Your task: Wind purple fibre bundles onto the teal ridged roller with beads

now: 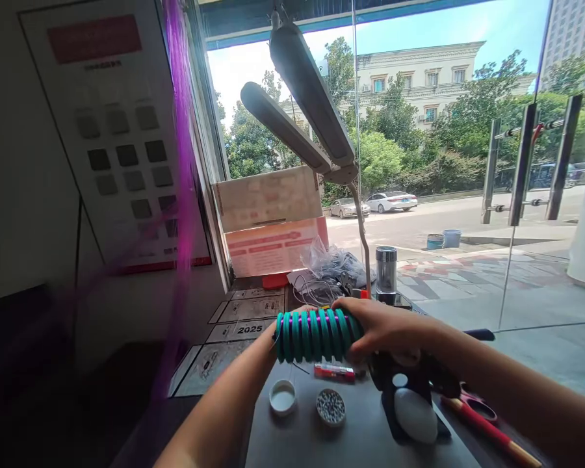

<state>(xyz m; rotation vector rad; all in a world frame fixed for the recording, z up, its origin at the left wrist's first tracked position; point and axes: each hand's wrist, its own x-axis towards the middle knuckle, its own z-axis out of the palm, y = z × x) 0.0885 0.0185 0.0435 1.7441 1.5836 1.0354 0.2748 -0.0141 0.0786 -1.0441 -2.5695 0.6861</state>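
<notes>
A ribbed teal coil [316, 337] with purple and dark bands between its turns lies sideways above the worktop. My right hand [385, 325] is closed round its right end, thumb below and fingers over the top. My left hand [270, 344] reaches behind the coil's left end; its fingers are hidden, so its grip cannot be made out. Below stand a white round cup [283, 397] and a round dish [330, 407] of small pale pieces. A red-and-white packet [334, 372] lies just under the coil.
A white oval object [415, 416] rests on a dark stand beneath my right forearm. Red-handled scissors [478, 403] lie at the right. Behind are a lidded jar [386, 270], a plastic bag [338, 263] and a two-headed lamp [312, 97]. Blurred purple strands [182, 162] hang at the left.
</notes>
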